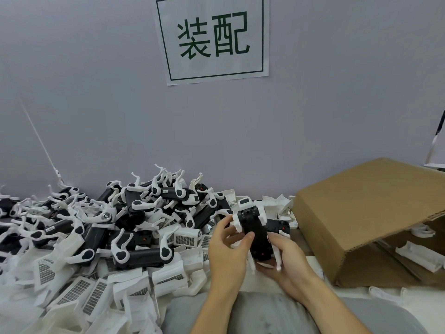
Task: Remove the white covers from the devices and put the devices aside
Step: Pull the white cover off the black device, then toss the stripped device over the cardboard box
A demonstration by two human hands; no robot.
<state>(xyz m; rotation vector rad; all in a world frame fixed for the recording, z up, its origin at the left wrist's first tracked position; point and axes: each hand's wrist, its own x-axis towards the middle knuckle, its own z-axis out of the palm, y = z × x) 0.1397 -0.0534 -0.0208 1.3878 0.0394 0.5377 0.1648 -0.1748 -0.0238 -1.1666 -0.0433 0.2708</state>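
Behind, a cardboard box (361, 213) lies tipped at the right and a heap of devices (134, 218) and loose white covers (79, 292) fills the table's left. Between them, the left hand (226, 251) and right hand (286, 259) curl their fingers around one black device (256, 233). Its thin white arms look brittle; twisting hard could snap one.

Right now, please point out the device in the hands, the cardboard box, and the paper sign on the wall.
device (257, 233), head view, on its black body between the hands.
cardboard box (366, 203), head view, on its top flap.
paper sign (213, 37), head view, on the green characters.
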